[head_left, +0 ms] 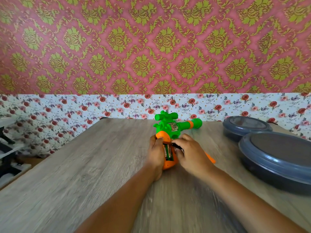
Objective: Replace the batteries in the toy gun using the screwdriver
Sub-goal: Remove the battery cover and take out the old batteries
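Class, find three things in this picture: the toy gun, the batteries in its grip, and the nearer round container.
toy gun (165, 127), head view, on its green body.
batteries (168, 152), head view, on the cells in the open orange grip.
nearer round container (276, 158), head view, on its dark lid.

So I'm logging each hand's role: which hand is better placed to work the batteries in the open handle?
Right hand: its fingertips pinch a dark item right at the batteries. Left hand grips the toy gun handle, steadying it.

Wood-grain table, toy gun (green and orange), two grey lidded containers
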`<state>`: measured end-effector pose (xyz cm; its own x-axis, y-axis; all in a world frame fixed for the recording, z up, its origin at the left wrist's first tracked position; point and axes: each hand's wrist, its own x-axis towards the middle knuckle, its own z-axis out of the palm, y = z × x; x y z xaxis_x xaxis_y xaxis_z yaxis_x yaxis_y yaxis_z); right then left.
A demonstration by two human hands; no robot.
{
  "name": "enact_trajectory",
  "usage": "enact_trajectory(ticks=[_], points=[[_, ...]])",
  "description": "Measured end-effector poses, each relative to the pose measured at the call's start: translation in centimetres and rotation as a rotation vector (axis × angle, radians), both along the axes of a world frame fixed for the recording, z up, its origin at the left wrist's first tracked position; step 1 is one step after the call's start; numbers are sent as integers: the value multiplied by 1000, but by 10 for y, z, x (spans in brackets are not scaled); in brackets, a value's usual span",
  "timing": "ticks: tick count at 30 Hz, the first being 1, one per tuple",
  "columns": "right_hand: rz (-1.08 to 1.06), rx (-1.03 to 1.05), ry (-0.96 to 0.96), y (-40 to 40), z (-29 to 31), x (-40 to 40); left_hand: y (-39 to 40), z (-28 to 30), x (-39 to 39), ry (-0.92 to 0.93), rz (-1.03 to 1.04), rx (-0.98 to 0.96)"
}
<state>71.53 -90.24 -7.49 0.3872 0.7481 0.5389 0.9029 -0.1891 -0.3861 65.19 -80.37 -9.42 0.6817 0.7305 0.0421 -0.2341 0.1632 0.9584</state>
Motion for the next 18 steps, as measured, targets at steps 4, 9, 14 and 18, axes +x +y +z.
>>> enact_trajectory(ticks=[4,9,14,18], points=[[0,-34,-20,2,3,2,-2,0,0,1,-10,18],[-8,-41,-3,4,8,4,-3,1,1,-21,-17,-6],[-4,-89,6,5,11,1,-5,2,1,-42,-3,-6],[-23,-105,24,5,13,-1,-5,2,0,-18,10,31]])
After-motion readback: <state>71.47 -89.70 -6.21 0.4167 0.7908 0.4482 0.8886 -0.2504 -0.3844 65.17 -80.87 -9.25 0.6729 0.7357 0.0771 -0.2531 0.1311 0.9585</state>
